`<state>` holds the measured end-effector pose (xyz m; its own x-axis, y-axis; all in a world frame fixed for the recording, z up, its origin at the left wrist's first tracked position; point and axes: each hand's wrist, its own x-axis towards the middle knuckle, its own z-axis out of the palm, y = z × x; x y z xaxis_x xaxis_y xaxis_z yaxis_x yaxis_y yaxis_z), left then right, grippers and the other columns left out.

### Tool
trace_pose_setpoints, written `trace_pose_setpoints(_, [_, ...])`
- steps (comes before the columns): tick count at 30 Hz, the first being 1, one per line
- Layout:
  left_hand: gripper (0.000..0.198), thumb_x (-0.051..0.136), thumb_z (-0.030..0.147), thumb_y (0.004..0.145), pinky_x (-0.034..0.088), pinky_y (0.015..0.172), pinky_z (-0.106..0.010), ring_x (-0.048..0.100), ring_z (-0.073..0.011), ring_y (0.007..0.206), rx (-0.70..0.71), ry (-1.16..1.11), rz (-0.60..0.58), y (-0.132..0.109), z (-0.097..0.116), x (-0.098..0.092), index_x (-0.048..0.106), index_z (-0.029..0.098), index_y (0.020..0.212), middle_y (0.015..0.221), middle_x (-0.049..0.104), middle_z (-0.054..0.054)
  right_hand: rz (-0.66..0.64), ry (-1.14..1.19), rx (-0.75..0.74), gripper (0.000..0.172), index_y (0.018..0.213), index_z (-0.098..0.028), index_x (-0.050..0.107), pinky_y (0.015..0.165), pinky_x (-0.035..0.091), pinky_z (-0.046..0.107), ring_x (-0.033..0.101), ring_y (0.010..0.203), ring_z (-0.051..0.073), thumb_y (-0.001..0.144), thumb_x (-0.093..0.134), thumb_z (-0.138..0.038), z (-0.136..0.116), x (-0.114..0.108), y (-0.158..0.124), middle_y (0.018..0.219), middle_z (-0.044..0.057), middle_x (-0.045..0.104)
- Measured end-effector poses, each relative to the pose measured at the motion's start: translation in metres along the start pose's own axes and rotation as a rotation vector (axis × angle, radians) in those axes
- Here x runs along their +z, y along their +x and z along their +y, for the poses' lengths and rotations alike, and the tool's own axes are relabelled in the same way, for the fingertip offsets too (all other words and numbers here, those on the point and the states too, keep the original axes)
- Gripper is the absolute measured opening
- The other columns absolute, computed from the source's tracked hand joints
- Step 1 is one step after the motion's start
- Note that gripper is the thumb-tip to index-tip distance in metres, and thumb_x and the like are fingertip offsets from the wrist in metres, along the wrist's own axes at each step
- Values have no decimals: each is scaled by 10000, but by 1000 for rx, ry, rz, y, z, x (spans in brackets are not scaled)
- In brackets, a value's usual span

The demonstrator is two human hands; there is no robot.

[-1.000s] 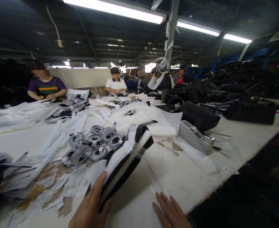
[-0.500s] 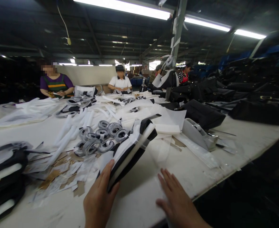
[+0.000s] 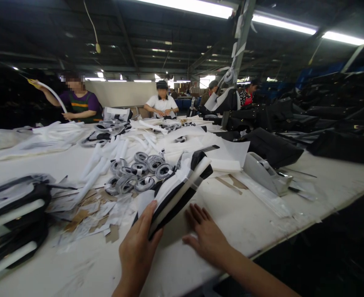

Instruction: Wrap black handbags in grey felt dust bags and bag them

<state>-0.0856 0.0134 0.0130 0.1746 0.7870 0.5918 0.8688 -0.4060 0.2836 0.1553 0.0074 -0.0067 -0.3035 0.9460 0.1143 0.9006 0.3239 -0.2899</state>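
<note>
My left hand (image 3: 138, 247) grips the near end of a long black and white strap piece (image 3: 178, 189), which rises off the white table (image 3: 250, 222) toward its middle. My right hand (image 3: 206, 237) lies flat with fingers spread on the table, just right of that piece and close under it. Several grey coiled rolls (image 3: 138, 173) sit behind the piece.
Paper and cardboard scraps (image 3: 89, 216) litter the left. Black and white handles (image 3: 15, 218) are stacked at the far left. A grey tape dispenser (image 3: 265, 173) and black bags (image 3: 275, 148) lie to the right. Other people (image 3: 161, 103) work at the far side.
My right hand has slid forward and left across the table, toward the strap piece. The view has shifted right, showing more of the stacked handles. A person at the back left has raised a white strip.
</note>
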Motion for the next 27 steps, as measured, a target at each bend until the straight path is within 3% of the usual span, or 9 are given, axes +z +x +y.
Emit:
trace_pose_setpoints(4, [699,589,175,904,571,883,-278,618,-219,1233,14,9,13,0,1,-1,312,313,1531,1449,554,-28,18,-18,12,671,1519,-138,401,1205,236,560,260,1484,321,954,585,-449,3,-7,23,1581,181,318])
trace_pose_setpoints(8, [694,587,158,896,578,860,-268,639,-218,1203,36,41,18,2,2,-1,330,305,1525,1434,568,-28,136,-35,-106,593,1489,-152,452,1201,249,580,270,1484,312,976,554,-431,2,-11,-8,1577,158,347])
trace_pose_setpoints(13, [685,565,124,900,555,916,-271,647,-214,1189,82,58,72,3,11,-2,334,275,1528,1422,579,-39,63,-1,-194,683,1486,-132,453,1150,354,592,366,1437,335,959,534,-559,3,-4,-42,1535,175,415])
trace_pose_setpoints(17, [616,530,143,945,533,946,-260,651,-194,1181,217,57,162,3,27,-8,352,242,1526,1404,593,-54,249,120,-269,395,1343,-152,607,1138,418,498,522,1333,266,1011,496,-334,4,-8,-43,1377,141,610])
trace_pose_setpoints(20, [517,507,145,972,514,971,-258,630,-189,1212,349,33,203,3,44,-13,439,211,1480,1390,605,-59,406,323,-395,278,1182,-213,686,1039,527,340,672,1131,188,1004,474,-233,1,-19,-62,1151,71,742])
trace_pose_setpoints(24, [394,448,126,1010,500,987,-262,613,-185,1236,499,-16,206,-4,66,-6,582,229,1365,1357,632,-33,456,425,-542,301,1269,-297,638,775,616,215,747,904,165,991,523,-283,-4,-49,-98,1078,25,767])
trace_pose_setpoints(27, [382,417,151,1036,498,992,-266,616,-181,1232,571,-36,192,-15,77,8,596,268,1352,1334,649,-23,474,374,-479,328,1272,-318,653,846,605,251,735,972,186,967,562,-243,-4,-81,-92,1139,19,750])
